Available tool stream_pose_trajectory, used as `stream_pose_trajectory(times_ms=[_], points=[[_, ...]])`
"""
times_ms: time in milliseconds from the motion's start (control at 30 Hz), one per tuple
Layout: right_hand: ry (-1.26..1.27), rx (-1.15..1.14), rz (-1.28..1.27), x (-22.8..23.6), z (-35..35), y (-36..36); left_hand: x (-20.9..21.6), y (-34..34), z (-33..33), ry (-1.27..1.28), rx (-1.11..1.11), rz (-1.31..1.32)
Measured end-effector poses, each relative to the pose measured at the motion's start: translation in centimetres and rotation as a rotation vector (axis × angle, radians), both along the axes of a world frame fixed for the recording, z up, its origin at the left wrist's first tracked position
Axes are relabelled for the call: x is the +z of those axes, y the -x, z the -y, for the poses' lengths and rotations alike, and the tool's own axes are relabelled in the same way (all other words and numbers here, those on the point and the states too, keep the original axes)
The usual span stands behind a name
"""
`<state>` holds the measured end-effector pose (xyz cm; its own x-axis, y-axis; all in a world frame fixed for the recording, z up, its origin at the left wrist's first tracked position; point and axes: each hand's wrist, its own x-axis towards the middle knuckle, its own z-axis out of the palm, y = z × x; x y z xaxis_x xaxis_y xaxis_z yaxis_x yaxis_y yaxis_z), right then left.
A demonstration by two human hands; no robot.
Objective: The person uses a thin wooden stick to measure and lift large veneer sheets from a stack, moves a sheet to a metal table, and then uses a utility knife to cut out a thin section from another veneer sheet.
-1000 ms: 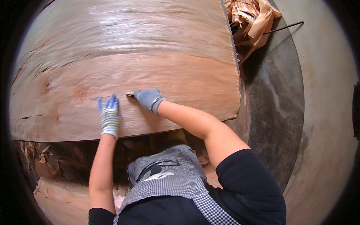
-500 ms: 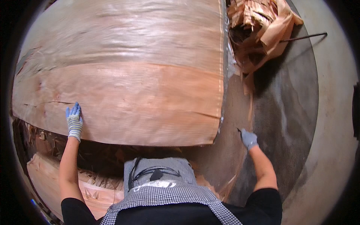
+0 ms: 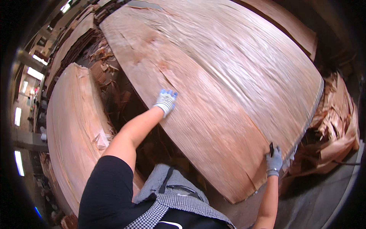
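Observation:
A wide sheet of reddish-brown wood veneer [image 3: 202, 122] tops a broad stack in front of me. My left hand [image 3: 166, 103], in a striped glove with blue fingertips, lies on it with fingers spread, just below a dark split [image 3: 166, 78] in the wood. My right hand [image 3: 274, 163], in a grey glove, is at the sheet's right end. Its fingers are closed round a small, slim black tool [image 3: 271, 148] that sticks up past them; its exact kind is not clear. Pale, wavier veneer [image 3: 244, 65] shows beyond the reddish strip.
Another veneer pile [image 3: 72, 126] stands at the left, with a dark gap full of scraps between it and the stack. Torn veneer [image 3: 335, 122] is heaped at the right above a grey floor [image 3: 324, 194]. Far left, bright lights [image 3: 35, 73] show.
The view has turned left, bringing the left pile and lights into sight. My right hand has moved from beyond the sheet's right edge onto its end. My left hand stays on the veneer.

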<state>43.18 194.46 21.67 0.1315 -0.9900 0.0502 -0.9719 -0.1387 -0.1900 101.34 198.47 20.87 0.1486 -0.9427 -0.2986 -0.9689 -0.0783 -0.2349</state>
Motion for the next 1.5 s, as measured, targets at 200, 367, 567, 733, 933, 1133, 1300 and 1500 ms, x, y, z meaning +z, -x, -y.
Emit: stream_pose_trajectory(times_ms=[200,367,567,733,933,1133,1300,1500], points=[[-0.19,-0.139,0.02,3.6,0.2,-2.2,-2.8,-0.8,-0.5,0.048,-0.039,0.005],[-0.093,-0.012,-0.166,6.2,2.8,-1.1,-2.1,-0.7,-0.5,0.074,-0.078,-0.032],[0.007,-0.074,-0.087,15.2,8.7,-3.1,-1.6,-1.5,-0.4,0.016,-0.113,-0.125],[0.273,-0.13,-0.184,16.7,16.5,0.8,6.5,-3.0,4.8,0.159,0.071,-0.483],[-0.103,-0.369,0.27,15.5,21.3,1.5,6.0,-6.2,14.8,0.425,0.193,-0.589],[-0.147,-0.323,0.065,11.4,18.2,-2.9,4.8,-8.1,22.6,0.507,0.459,-0.386],[-0.215,-0.382,0.007,7.7,16.2,-2.0,5.1,-8.3,28.6,0.269,0.241,-0.286],[-0.221,-0.369,-0.308,9.9,14.8,-7.8,4.2,-7.2,32.2,0.021,0.108,-0.32]])
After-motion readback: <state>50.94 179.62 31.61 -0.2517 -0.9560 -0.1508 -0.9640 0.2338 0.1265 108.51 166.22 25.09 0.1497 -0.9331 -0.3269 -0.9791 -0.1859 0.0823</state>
